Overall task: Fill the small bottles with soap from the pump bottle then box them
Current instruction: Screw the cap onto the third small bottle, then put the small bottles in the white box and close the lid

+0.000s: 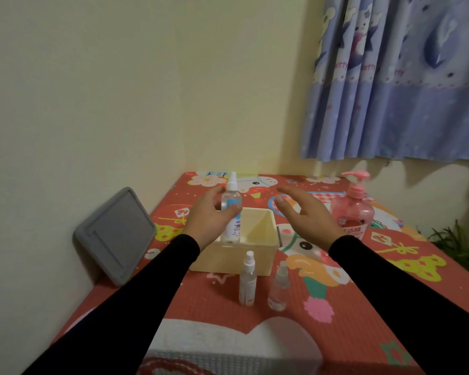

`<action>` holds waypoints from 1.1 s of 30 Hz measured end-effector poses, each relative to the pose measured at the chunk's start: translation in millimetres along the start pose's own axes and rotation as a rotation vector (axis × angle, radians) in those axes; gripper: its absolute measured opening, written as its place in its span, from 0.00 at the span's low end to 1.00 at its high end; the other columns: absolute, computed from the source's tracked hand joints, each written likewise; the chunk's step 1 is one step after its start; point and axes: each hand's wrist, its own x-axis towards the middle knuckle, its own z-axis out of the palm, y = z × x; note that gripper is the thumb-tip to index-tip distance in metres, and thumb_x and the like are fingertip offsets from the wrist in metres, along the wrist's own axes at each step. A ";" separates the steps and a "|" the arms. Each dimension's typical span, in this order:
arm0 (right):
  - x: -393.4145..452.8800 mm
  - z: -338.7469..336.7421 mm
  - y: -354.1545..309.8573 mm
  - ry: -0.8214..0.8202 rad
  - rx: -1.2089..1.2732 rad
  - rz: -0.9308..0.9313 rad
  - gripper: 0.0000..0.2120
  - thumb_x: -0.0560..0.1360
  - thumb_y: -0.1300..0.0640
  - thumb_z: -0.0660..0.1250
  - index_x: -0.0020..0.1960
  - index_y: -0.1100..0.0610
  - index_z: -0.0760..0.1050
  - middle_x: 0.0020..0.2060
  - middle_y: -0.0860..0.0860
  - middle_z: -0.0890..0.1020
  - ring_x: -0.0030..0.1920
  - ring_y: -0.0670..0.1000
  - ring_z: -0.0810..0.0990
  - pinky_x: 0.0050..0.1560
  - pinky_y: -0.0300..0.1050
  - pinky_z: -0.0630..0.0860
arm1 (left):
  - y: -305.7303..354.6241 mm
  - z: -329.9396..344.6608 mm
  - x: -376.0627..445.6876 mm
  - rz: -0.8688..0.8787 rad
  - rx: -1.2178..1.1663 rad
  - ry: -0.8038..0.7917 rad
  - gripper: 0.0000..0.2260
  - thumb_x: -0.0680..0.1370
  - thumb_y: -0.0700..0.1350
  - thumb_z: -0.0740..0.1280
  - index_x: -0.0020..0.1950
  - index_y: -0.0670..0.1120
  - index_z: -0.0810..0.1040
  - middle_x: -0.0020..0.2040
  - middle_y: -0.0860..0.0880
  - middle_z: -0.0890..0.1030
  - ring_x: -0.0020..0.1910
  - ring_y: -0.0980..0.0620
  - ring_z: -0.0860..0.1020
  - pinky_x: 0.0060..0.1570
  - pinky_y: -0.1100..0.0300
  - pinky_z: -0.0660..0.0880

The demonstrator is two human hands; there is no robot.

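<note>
My left hand (205,216) grips the tallest spray bottle (231,209) around its middle, fingers curled round it, holding it upright over the near left corner of the cream box (251,253); I judge it is on its way either into the box or out of it, and I cannot tell which. My right hand (306,212) hangs open above the right side of the box, fingers straight, holding nothing, likely ready to steady the bottle or twist its cap. The held bottle is clear with a white spray top and a blue and white label. Two smaller spray bottles, one slim (247,280) and one squat (279,286), stand on the counter (363,307) just in front of the box. The pink pump bottle (353,209) stands to the right of the box, within reach. The grey lid (115,235) leans against the wall, left of the box, so the box stays open.
</note>
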 end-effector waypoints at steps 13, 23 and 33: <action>-55.8 24.5 105.9 -0.391 -0.531 0.097 0.52 0.65 0.23 0.29 0.77 0.50 0.57 0.77 0.53 0.57 0.77 0.52 0.54 0.76 0.46 0.49 | -7.8 37.8 53.4 -0.116 -0.025 -0.044 0.10 0.72 0.44 0.70 0.52 0.48 0.75 0.50 0.46 0.81 0.50 0.45 0.81 0.53 0.43 0.79; -73.5 46.9 131.7 -0.515 -0.568 0.158 0.33 0.78 0.34 0.49 0.78 0.46 0.52 0.79 0.52 0.51 0.78 0.52 0.47 0.76 0.48 0.45 | -34.6 69.4 79.2 -0.278 0.023 -0.133 0.08 0.71 0.38 0.71 0.46 0.44 0.74 0.48 0.44 0.79 0.50 0.43 0.80 0.50 0.46 0.80; -82.1 52.8 137.7 -0.487 -0.580 0.167 0.47 0.62 0.28 0.27 0.78 0.43 0.48 0.79 0.49 0.49 0.78 0.51 0.46 0.76 0.49 0.43 | -47.1 86.9 92.0 -0.480 0.050 -0.397 0.09 0.72 0.36 0.71 0.50 0.42 0.75 0.50 0.41 0.80 0.45 0.45 0.82 0.45 0.53 0.81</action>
